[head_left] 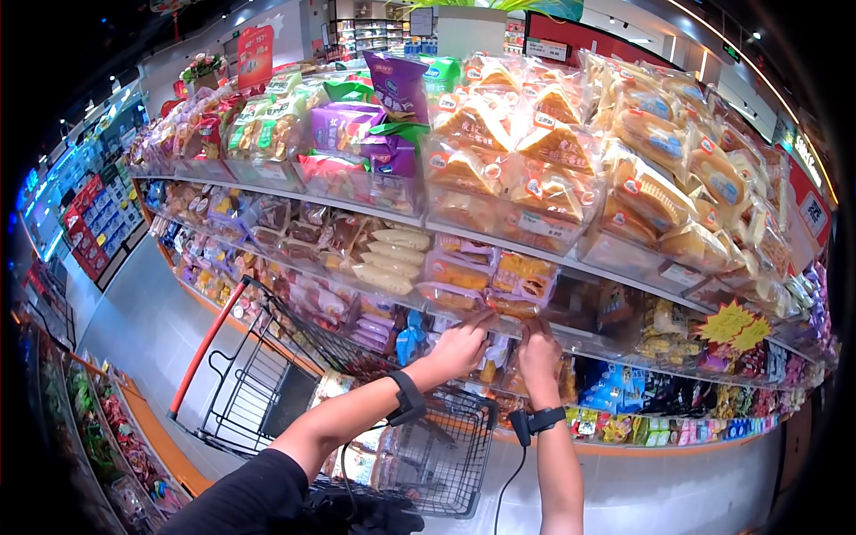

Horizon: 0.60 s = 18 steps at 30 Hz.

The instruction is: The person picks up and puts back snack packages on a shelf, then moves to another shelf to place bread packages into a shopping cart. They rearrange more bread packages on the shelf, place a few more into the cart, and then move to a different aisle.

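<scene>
From my remote feed I log both hands up at the middle shelf (615, 343) front edge, with the left hand (459, 349) open and its fingers stretched onto the orange pastry pack (515, 305), the right hand (539, 349) touching the pack's right end though I cannot tell its grip, and the shopping cart (267, 383) below the arms.

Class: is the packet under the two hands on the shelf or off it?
On it: the packet lies flat there, left hand and right hand touching.
</scene>
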Motion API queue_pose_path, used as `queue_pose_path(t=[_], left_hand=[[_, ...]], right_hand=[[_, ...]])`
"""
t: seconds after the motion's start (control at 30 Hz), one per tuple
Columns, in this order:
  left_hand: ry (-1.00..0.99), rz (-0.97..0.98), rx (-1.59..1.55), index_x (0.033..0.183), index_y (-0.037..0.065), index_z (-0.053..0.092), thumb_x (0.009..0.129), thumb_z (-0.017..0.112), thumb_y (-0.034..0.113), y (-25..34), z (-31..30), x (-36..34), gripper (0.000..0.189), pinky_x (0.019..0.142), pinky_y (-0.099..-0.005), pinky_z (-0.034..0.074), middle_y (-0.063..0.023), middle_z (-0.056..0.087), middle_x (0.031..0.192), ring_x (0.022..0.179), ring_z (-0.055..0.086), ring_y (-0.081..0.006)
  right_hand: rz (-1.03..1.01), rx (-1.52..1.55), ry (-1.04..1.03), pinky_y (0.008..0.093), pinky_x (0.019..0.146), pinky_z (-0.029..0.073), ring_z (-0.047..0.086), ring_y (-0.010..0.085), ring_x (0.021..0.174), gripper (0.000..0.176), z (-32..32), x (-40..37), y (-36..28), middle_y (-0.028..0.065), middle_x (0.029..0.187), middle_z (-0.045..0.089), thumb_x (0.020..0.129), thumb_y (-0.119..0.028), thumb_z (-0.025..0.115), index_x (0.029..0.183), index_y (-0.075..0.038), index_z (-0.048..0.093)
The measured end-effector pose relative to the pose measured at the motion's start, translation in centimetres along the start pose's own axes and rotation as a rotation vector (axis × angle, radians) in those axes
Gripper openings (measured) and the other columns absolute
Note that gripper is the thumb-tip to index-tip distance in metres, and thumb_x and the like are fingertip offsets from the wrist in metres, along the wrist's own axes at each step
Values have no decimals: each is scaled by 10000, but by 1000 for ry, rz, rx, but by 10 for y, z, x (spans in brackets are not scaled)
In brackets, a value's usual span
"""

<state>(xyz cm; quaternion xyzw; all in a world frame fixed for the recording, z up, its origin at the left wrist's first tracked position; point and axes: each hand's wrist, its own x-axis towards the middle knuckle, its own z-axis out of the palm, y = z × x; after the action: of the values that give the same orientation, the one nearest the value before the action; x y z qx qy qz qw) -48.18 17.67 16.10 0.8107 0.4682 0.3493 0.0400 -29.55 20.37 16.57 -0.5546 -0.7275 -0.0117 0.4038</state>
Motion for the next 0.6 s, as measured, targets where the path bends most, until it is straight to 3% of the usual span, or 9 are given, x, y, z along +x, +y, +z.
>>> queue_pose_path(t=[0.17, 0.27, 0.37, 0.47, 0.6], left_hand=[[-4, -2, -27, 1354, -6, 437, 841, 581, 76, 2, 0, -1, 539, 968, -441, 483, -208, 471, 1383, 1211, 526, -374], [-10, -17, -52, 1358, -18, 433, 835, 574, 84, 1, -1, -1, 551, 1000, -443, 464, -219, 470, 1380, 1236, 505, -385], [15, 3, -46, 1344, -17, 440, 837, 577, 81, 0, 0, -2, 535, 972, -442, 479, -212, 475, 1371, 1210, 523, -382], [37, 3, -23, 1324, -6, 452, 840, 583, 70, 2, 0, -2, 507, 918, -441, 508, -201, 488, 1353, 1156, 561, -373], [45, 6, -20, 1323, -5, 451, 839, 580, 67, 2, 0, -2, 506, 913, -438, 511, -200, 493, 1343, 1148, 565, -374]], right_hand=[[-39, -12, -6, 436, 685, 529, 659, 340, 808, 86, 1, 1, 6, 103, 990, 657, 887, -142, 615, 914, -74, 658], [-74, 6, -32, 445, 669, 549, 677, 357, 771, 126, -2, 2, 8, 110, 1122, 663, 848, -81, 591, 947, -99, 667], [-93, 5, -46, 445, 676, 549, 676, 357, 782, 141, -4, 2, 9, 113, 1123, 662, 839, -67, 592, 956, -97, 664], [-76, -25, -35, 448, 690, 521, 656, 354, 818, 84, -3, 2, 7, 98, 996, 658, 888, -143, 617, 937, -94, 664], [-63, -18, -83, 454, 699, 525, 659, 362, 820, 86, -1, 4, 12, 104, 997, 662, 882, -137, 617, 942, -99, 666]])
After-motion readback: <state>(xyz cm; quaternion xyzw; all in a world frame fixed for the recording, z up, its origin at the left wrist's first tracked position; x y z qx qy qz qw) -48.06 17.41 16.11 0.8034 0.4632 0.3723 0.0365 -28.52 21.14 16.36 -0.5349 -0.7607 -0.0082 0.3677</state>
